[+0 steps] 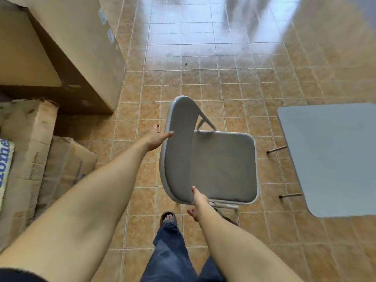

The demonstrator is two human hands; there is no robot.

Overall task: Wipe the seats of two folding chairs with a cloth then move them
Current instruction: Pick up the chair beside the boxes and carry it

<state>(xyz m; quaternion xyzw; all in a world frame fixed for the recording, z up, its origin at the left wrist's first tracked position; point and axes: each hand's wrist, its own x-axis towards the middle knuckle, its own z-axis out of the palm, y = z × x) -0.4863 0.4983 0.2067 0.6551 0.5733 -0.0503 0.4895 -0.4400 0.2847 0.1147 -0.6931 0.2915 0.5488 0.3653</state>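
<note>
home storeroom: tiled floor (203, 88), stacked cardboard boxes (30, 139).

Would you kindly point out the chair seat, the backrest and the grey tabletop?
chair seat (223, 167), head view, middle of the cushion
backrest (181, 143), head view, padded face
grey tabletop (333, 157), head view, bare top surface

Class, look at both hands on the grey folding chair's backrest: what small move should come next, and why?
Probably lift the folding chair slightly and carry it. The left hand is at the top edge of the backrest and the right hand at its lower edge. No cloth is in view, so wiping seems finished. Open tiled floor lies ahead.
</note>
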